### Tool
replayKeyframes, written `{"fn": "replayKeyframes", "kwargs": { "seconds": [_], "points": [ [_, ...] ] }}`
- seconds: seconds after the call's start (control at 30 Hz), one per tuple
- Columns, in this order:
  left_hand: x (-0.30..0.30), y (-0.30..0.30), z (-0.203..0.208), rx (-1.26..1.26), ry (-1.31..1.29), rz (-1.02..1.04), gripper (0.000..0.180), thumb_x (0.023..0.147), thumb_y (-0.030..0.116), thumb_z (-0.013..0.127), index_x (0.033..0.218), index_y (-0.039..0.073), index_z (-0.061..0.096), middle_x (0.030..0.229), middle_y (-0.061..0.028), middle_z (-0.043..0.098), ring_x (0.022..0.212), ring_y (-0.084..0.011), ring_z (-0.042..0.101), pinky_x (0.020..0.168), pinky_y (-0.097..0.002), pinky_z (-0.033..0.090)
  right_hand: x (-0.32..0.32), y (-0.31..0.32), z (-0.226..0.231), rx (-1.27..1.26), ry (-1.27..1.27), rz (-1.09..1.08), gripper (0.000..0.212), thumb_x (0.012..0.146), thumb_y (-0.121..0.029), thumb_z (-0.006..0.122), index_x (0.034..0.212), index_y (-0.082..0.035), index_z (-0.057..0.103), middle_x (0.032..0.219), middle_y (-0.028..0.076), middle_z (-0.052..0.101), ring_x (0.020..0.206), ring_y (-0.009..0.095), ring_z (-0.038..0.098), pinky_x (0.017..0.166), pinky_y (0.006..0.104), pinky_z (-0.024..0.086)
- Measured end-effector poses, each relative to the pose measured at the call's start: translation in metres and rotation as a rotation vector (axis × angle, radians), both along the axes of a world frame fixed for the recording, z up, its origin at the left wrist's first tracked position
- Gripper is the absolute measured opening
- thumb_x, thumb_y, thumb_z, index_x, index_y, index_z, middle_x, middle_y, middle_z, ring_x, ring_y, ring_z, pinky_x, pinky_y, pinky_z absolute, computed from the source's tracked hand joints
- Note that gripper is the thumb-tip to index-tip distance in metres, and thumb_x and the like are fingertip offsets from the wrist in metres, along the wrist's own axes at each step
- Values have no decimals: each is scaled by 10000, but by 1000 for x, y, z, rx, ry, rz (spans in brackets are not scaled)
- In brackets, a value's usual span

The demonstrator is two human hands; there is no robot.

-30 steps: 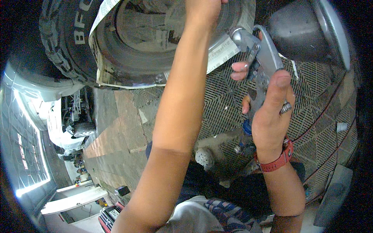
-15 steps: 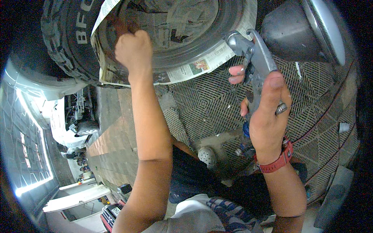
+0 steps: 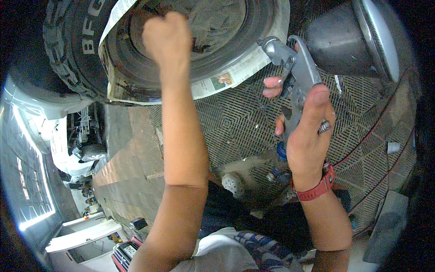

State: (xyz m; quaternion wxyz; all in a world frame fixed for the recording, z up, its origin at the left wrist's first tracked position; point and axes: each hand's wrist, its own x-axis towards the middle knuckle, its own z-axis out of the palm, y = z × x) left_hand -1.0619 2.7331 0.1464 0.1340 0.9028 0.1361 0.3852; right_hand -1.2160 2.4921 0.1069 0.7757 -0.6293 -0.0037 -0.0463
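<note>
1 grey spray gun [image 3: 302, 70] clamped in right hand [image 3: 310, 138], near newspaper [image 3: 222, 81] around wheel [image 3: 226, 59]; left hand [image 3: 168, 41] well apart, curled, blurred, over wheel, can't tell if holding anything.

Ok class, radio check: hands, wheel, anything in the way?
Left hand over wheel, contact unclear. Right hand gripping metal spray gun. Newspaper around wheel, partly hidden by left forearm.
</note>
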Motion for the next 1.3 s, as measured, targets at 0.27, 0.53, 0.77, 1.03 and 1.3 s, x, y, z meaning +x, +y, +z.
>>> {"fn": "replayKeyframes", "kwargs": {
  "seconds": [0.27, 0.53, 0.77, 1.03, 1.3],
  "points": [
    [62, -99, -46, 312, 289, -209, 271, 930, 183, 582, 819, 13, 761, 867, -282, 763, 787, -442, 775, 735, -554, 623, -2, -3, -10, 142, -143, -30, 862, 1081, -725, 415, 1623, -57, 472, 1151, 86, 745, 943, 119, 678, 576, 252, 494],
    [78, -51, -64, 580, 319, -350, 246, 945, 174, 598, 882, 12, 772, 901, -221, 787, 806, -319, 795, 718, -458, 632, 0, 2, -2, 203, -169, 15, 835, 1086, -697, 447, 1623, -57, 475, 1152, 79, 747, 903, 106, 661, 567, 248, 481],
    [-3, 0, 12, 419, 348, 55, 450, 932, 346, 584, 909, -57, 782, 985, -307, 759, 947, -513, 736, 872, -607, 580, 1, 1, -4, 3, -79, 58, 920, 1085, -770, 285, 1620, -41, 455, 1156, 113, 772, 877, 132, 702, 558, 267, 503],
    [-57, 58, 5, 210, 177, 257, 441, 919, 280, 568, 828, -114, 744, 918, -388, 718, 901, -580, 707, 880, -622, 549, 2, 15, -3, 191, -42, 32, 709, 1135, -592, 438, 1585, -51, 526, 1095, 72, 746, 803, 77, 625, 544, 242, 467],
    [-77, 113, -80, 66, 221, 369, 389, 909, 232, 587, 834, -119, 740, 878, -387, 719, 864, -580, 719, 856, -626, 558, 0, 19, -6, 17, -31, 72, 920, 1085, -771, 281, 1612, -40, 468, 1140, 127, 776, 906, 149, 716, 556, 270, 517]
  ]
}}
